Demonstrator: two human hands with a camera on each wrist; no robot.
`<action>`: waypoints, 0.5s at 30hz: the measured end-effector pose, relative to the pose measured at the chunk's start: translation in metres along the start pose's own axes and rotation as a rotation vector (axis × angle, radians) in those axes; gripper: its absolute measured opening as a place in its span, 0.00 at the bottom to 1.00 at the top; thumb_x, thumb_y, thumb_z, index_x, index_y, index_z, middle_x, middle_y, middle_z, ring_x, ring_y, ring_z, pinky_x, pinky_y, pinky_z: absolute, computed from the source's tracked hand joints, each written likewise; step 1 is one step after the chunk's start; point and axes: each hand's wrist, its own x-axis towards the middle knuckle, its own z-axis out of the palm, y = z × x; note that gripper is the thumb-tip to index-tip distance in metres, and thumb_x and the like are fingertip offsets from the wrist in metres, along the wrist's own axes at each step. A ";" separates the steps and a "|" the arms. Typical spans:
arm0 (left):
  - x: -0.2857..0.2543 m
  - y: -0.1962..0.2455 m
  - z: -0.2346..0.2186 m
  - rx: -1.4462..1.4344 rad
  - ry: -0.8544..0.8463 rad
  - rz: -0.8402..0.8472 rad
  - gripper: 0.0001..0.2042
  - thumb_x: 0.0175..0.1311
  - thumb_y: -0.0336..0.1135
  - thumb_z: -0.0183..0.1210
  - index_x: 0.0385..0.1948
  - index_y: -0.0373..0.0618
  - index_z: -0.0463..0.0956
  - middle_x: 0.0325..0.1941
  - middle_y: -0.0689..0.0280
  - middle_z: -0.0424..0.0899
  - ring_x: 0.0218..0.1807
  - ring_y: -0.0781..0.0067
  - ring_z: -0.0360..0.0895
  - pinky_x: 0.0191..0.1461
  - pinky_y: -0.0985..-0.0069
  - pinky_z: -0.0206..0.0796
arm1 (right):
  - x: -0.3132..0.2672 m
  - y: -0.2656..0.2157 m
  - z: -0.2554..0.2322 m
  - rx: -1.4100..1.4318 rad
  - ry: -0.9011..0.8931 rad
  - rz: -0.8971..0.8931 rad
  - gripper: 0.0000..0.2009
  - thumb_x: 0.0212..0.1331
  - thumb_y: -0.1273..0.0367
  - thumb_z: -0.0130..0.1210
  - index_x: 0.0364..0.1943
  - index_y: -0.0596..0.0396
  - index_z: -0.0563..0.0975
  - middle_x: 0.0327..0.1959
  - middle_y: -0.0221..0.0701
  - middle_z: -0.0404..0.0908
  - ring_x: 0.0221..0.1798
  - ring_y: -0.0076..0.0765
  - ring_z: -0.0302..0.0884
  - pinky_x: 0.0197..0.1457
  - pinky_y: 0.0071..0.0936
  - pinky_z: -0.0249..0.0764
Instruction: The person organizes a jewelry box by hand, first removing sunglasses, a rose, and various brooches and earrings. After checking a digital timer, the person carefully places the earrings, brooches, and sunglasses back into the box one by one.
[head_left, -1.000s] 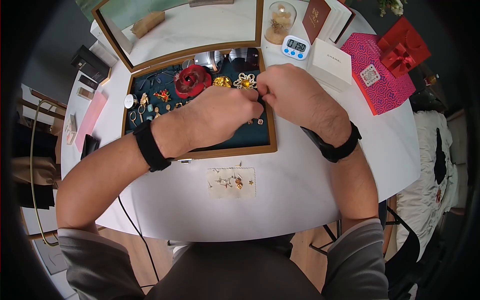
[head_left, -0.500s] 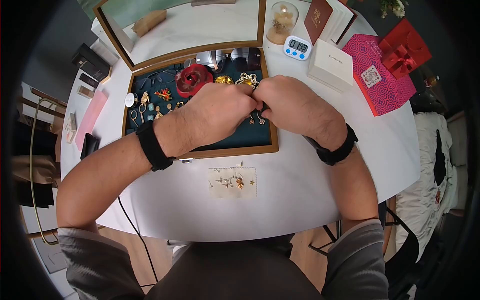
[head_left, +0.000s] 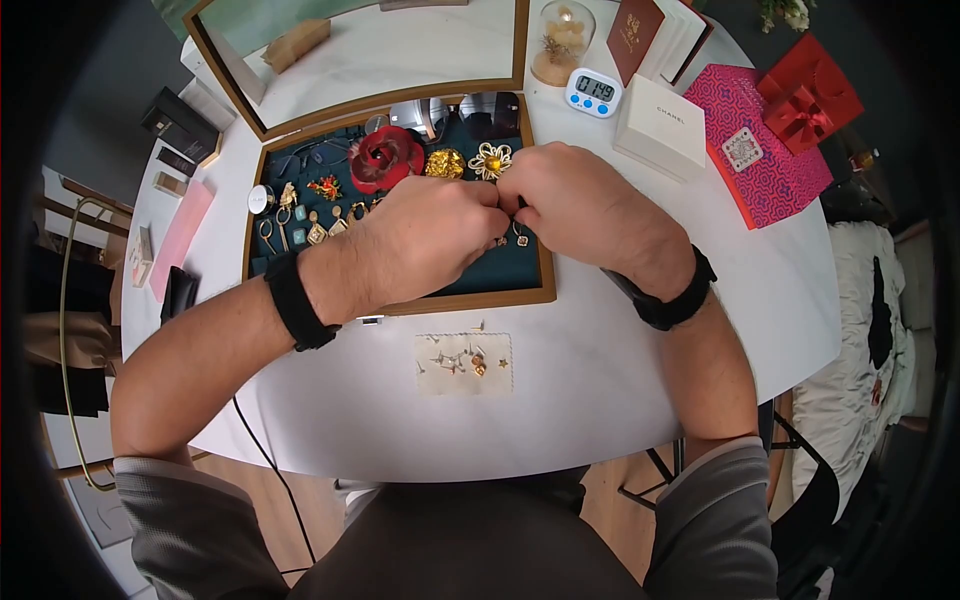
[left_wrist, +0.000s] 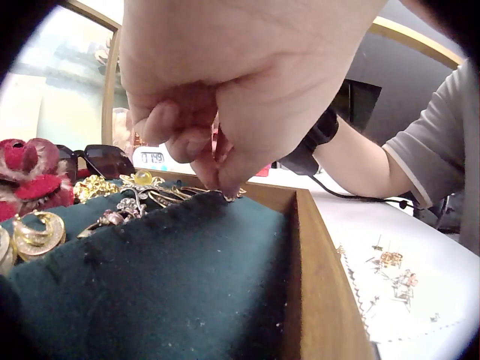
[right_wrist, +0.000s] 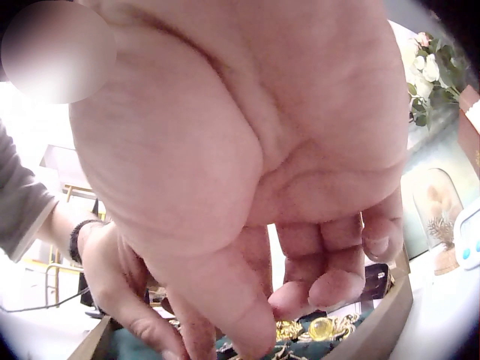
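While the left hand (head_left: 430, 235) and right hand (head_left: 590, 200) meet at 3 o'clock in a wooden jewellery box (head_left: 480, 301), their fingers are curled in; I cannot tell what, if anything, the fingertips pinch. A drop earring (head_left: 520, 238) sits just beside them, towards 4 o'clock. On the green lining are a red flower brooch (head_left: 386, 160) near 12, sunglasses (head_left: 490, 117) past 1 and a yellow-stone flower brooch (head_left: 491, 161) at 2. Outside, at 2, a timer (head_left: 593, 93) reads 0149 beside a white box (head_left: 660, 130) marked CHANEL; at 5, a card (head_left: 430, 382) bears stud earrings (head_left: 479, 367). Only the left wrist view shows a pink-stone piece (left_wrist: 112, 217).
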 end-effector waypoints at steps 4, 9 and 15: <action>-0.007 0.003 -0.003 0.000 0.001 0.024 0.06 0.63 0.28 0.70 0.40 0.42 0.88 0.42 0.60 0.88 0.41 0.52 0.88 0.42 0.60 0.82 | 0.001 0.002 0.000 0.057 -0.014 -0.071 0.08 0.58 0.80 0.63 0.39 0.60 0.89 0.37 0.48 0.87 0.46 0.59 0.86 0.50 0.49 0.81; -0.017 0.002 -0.007 0.121 -0.059 0.027 0.10 0.61 0.28 0.71 0.43 0.43 0.89 0.35 0.61 0.85 0.36 0.54 0.87 0.38 0.59 0.79 | 0.002 0.000 0.005 0.057 -0.033 -0.060 0.08 0.59 0.79 0.65 0.41 0.60 0.89 0.38 0.48 0.88 0.47 0.59 0.86 0.52 0.50 0.81; -0.018 -0.001 -0.005 0.105 -0.109 0.051 0.10 0.60 0.26 0.69 0.44 0.43 0.89 0.33 0.61 0.85 0.35 0.55 0.87 0.38 0.60 0.79 | 0.002 0.001 0.008 0.019 -0.052 -0.051 0.08 0.61 0.77 0.67 0.42 0.59 0.90 0.41 0.46 0.89 0.48 0.58 0.87 0.53 0.49 0.81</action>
